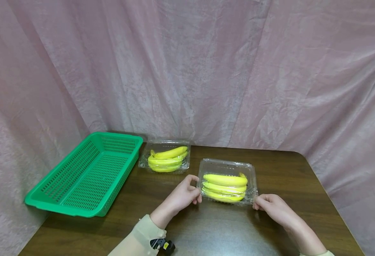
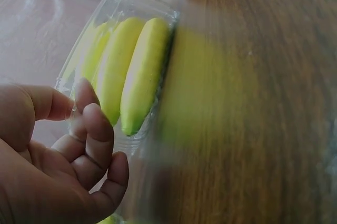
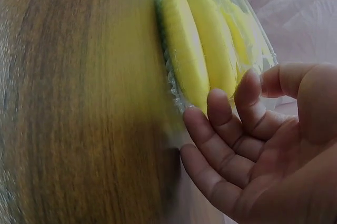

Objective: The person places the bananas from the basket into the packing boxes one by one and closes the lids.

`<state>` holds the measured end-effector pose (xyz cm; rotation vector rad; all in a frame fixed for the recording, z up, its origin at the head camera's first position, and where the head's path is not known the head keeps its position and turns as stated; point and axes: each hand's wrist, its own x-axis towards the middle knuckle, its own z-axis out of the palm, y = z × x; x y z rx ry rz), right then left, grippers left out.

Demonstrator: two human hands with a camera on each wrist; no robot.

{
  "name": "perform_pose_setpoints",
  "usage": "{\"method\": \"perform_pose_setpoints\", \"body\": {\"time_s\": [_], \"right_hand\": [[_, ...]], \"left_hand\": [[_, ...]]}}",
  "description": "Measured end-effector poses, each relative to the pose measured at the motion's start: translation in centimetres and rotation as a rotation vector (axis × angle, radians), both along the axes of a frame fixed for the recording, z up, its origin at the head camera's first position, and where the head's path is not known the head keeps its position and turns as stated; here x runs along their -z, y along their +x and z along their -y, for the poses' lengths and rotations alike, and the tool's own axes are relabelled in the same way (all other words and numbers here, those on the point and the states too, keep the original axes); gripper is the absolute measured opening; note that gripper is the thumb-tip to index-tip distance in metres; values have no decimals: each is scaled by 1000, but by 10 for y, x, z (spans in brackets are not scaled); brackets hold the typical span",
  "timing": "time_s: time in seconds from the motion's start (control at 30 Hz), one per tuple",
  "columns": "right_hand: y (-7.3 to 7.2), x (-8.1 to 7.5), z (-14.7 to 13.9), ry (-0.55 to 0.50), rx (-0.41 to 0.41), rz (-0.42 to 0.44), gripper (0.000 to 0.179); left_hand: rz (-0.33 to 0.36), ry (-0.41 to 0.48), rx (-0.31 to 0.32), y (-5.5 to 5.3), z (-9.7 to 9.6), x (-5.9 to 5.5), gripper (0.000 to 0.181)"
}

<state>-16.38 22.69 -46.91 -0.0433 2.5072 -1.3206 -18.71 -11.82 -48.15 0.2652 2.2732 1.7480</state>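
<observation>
A clear plastic clamshell container of yellow bananas is between my two hands, over the table's middle. At its left edge my left hand pinches the rim between thumb and forefinger; the left wrist view shows this hand with its other fingers loosely curled. My right hand pinches the near right corner. From the right wrist, that hand's thumb and forefinger meet at the container's edge, other fingers bent below. The lid lies over the bananas; whether it is fastened cannot be told.
A second clear container with bananas stands at the back, left of the first. Beside it on the left is a green plastic basket with slotted walls. The brown wooden table ends at a pink curtain.
</observation>
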Motion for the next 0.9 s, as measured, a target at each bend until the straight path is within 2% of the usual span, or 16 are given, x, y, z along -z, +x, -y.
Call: {"method": "perform_pose_setpoints", "body": {"time_s": [0.33, 0.73, 0.9], "right_hand": [[-1, 1, 2, 36, 20, -18, 31], [0, 1, 2, -9, 3, -41, 37], [2, -1, 2, 45, -4, -58, 40]], "left_hand": [[1, 13, -2, -1, 0, 2, 43], [-88, -176, -32, -2, 2, 0, 49], [-148, -272, -61, -2, 3, -2, 54]]}}
